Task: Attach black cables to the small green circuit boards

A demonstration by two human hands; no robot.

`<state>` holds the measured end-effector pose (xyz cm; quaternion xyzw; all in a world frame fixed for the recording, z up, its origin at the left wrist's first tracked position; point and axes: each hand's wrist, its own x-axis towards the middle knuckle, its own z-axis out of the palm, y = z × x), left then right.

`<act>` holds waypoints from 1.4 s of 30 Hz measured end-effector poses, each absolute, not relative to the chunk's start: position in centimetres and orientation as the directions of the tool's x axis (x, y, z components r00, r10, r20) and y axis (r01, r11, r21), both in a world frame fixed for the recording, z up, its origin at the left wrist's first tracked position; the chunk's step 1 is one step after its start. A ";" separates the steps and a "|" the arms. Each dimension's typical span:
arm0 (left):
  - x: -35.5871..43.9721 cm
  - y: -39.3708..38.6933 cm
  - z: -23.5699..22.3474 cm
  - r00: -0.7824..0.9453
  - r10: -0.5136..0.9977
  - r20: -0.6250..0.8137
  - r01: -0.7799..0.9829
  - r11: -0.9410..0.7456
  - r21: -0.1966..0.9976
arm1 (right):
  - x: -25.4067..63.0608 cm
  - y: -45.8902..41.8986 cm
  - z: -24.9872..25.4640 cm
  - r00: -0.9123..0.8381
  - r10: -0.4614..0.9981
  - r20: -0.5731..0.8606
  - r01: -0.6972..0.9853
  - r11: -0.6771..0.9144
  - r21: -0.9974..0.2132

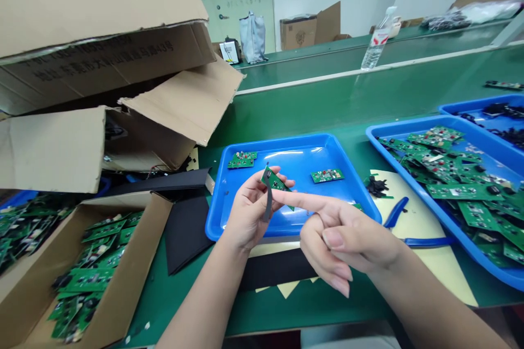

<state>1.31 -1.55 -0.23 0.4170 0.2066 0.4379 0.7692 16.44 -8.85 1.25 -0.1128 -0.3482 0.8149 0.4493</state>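
My left hand (249, 212) pinches a small green circuit board (275, 184) with a dark grey strip hanging from it, held above the near edge of a blue tray (295, 155). My right hand (339, 237) has its index finger stretched out, its tip touching the board; the other fingers are curled in with nothing in them. Two more green boards (242, 160) (327, 175) lie in that tray.
Blue trays (413, 185) full of green boards sit at the right, with blue-handled cutters (403, 223) and black scraps (376, 185) on a yellow sheet. Cardboard boxes (82, 262) of boards stand at the left under open cartons. Black sheets (188, 223) lie beside the tray. A water bottle (379, 38) stands farther back.
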 end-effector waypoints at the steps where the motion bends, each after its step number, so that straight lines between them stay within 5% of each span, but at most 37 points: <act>1: 1.4 -1.5 -0.3 0.520 0.853 0.056 -0.495 0.247 0.833 | 16.5 -8.8 1.2 -0.572 0.812 0.113 -0.640 -0.356 -0.681; 7: 1.4 -0.6 -1.3 0.340 0.893 0.294 -0.332 -0.179 0.926 | 16.5 -8.1 1.6 -0.456 0.890 -0.009 -0.639 -0.334 -0.693; 12: 1.0 -0.3 -1.8 0.217 0.859 0.463 -0.177 -0.432 0.884 | 16.0 -7.5 1.3 -0.338 0.938 -0.078 -0.612 -0.282 -0.739; 18: 0.8 -0.6 -1.7 0.269 0.776 0.571 -0.021 -0.588 0.809 | 15.6 -6.9 1.1 -0.179 0.972 -0.154 -0.527 -0.227 -0.819; 33: 0.8 -1.3 -0.9 0.473 0.713 0.518 -0.118 -0.531 0.839 | 16.2 -6.4 1.8 -0.057 0.971 -0.231 -0.364 -0.236 -0.901; 42: 0.9 -1.9 -0.2 0.523 0.771 0.363 -0.166 -0.325 0.931 | 15.9 -6.6 0.3 0.224 0.973 0.051 0.022 0.048 -0.999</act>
